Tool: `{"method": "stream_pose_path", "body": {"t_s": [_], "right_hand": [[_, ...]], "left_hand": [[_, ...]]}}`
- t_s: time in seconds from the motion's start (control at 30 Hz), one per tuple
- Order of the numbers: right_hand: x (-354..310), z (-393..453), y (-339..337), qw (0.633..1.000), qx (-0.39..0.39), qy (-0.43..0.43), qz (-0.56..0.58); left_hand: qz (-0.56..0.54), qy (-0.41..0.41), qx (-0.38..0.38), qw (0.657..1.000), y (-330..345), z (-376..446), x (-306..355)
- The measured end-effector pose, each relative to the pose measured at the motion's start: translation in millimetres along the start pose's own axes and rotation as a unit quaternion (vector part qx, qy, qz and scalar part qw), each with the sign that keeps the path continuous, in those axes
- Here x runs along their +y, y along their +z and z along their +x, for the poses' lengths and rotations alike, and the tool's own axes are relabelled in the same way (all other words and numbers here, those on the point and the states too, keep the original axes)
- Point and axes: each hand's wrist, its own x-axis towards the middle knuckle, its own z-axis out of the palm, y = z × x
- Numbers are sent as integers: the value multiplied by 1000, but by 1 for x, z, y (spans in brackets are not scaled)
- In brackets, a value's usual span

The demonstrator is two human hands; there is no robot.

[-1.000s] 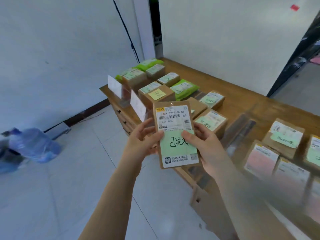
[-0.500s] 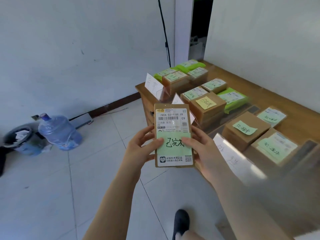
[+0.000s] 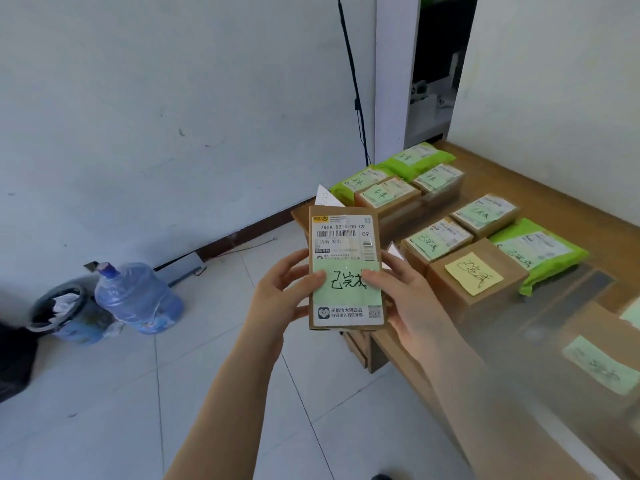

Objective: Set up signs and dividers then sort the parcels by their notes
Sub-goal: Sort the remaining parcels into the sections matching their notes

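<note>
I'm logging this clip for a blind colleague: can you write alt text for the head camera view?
Both hands, left hand and right hand, hold a flat cardboard parcel upright, its green note handwritten. To the right, a wooden table carries more noted parcels; a water jug stands on the tiled floor.

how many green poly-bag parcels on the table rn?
3: far green bag at the back corner, second green bag beside it nearer the table's edge, third green bag right of the yellow-note box. Boxes may hide others.
</note>
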Motion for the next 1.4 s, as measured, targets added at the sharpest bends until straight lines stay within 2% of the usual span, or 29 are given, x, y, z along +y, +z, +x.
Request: {"method": "stream_pose_path", "body": {"t_s": [0.23,0.43,0.7,0.9,1.07,1.4], "right_hand": [[-6,66,-3,997,81,-13,-3],[-12,124,-1,982,188,-26,19],[-26,153,-17,930,358,-70,36],[-30,150,-47,887,454,-80,35],[-24,157,-85,873,485,-47,15],[-2,201,-148,863,502,46,-5]], "left_hand": [[-15,-25,-59,998,-3,90,7],[-14,-51,-154,987,-1,183,11],[4,-87,-322,943,51,274,17],[35,-110,-390,914,105,299,3],[74,-127,-410,900,147,315,-18],[179,-167,-380,892,197,344,-67]]}}
